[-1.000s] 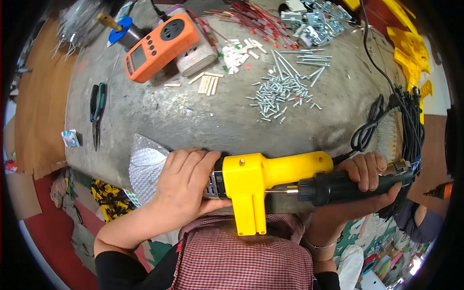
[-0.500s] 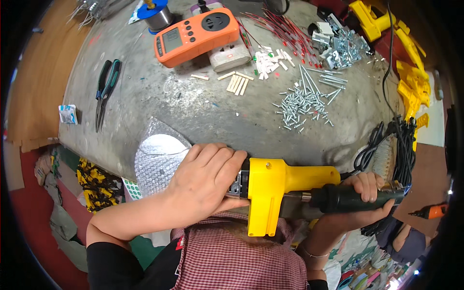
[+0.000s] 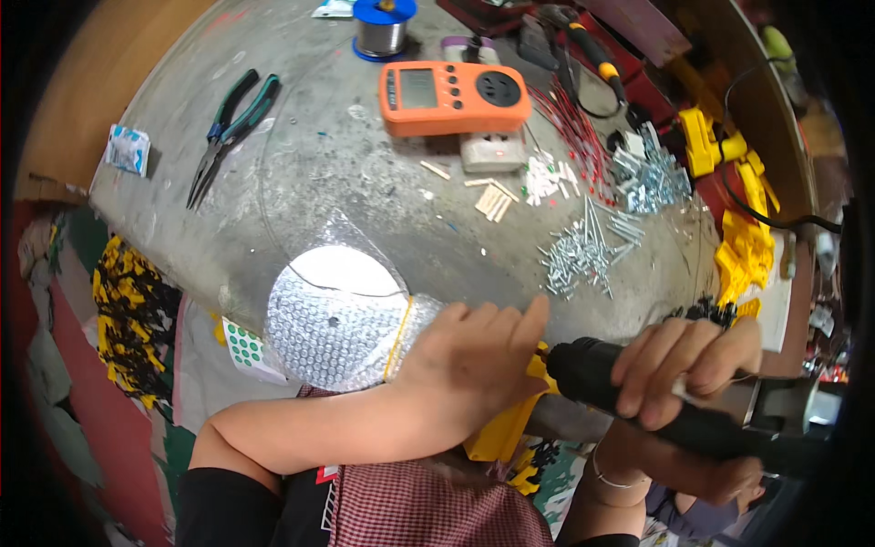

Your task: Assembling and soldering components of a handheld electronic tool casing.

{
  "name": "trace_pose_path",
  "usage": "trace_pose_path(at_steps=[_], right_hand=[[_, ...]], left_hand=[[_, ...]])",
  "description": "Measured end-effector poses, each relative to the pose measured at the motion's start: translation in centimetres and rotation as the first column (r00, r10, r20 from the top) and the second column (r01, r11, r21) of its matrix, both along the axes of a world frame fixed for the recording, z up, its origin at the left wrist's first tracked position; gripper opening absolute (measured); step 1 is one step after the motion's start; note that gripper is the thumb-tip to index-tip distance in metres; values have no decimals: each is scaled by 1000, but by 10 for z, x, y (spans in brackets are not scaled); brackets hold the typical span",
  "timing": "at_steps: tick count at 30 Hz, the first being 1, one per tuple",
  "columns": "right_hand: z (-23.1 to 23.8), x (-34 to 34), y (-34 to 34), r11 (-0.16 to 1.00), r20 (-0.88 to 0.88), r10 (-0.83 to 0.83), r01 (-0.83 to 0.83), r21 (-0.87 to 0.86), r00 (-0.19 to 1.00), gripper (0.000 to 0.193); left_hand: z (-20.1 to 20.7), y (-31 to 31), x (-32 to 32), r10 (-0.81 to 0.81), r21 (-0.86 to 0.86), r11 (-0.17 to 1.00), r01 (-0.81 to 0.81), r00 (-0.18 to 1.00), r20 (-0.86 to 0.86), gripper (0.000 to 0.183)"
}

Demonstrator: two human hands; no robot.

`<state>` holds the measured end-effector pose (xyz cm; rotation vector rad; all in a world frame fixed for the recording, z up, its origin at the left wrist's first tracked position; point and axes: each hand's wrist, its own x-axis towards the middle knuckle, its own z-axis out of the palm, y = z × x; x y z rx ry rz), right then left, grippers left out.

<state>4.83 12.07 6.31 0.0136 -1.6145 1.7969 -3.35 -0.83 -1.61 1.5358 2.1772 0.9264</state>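
Observation:
My left hand (image 3: 469,369) is wrapped over a yellow plastic tool housing (image 3: 501,433), most of which it hides. A round disc covered in bubble wrap (image 3: 333,333), with a yellow band, sticks out to the left of that hand, over the table edge. My right hand (image 3: 688,374) grips a dark electric screwdriver (image 3: 588,374), its front end close to the left fingers and in front of the housing. The screwdriver's tip cannot be made out. A patch of blur lies over the right hand's lower part.
On the grey table (image 3: 437,246) lie pliers (image 3: 228,137), an orange meter (image 3: 456,96) on a power strip, a solder spool (image 3: 385,32), loose screws (image 3: 583,260), white tubes (image 3: 547,178), red wires (image 3: 583,132), and metal brackets (image 3: 652,173). Yellow housings (image 3: 747,228) sit at the right edge.
My view has shifted. The screwdriver has risen and come nearer my left hand, now covering much of the yellow housing. More of the bubble-wrapped disc shows. The left hand still grips the housing.

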Motion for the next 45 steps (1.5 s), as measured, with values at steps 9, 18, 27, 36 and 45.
trace_pose_path(at_steps=[9, 18, 27, 36, 45], right_hand=[[-3, 3, 49, 784, 64, 618, -620, 34, 784, 20], [0, -7, 10, 994, 80, 105, -105, -2, 991, 61], [55, 157, 76, 915, 201, -370, 393, -89, 907, 63], [-85, 276, 110, 309, 424, -905, 621, 721, -42, 51], [-84, 208, 56, 113, -9, -968, 469, 876, 250, 27]], left_hand=[[-5, 0, 10, 41, 179, 984, -23, 994, -100, 62], [-12, -2, 11, 72, 220, 973, -63, 997, -32, 51], [4, -33, -19, -32, 358, 933, 45, 999, -44, 51], [34, -23, -17, -224, 222, 935, 276, 947, -232, 37], [30, 69, 32, -470, -265, 874, 406, 844, -258, 65]])
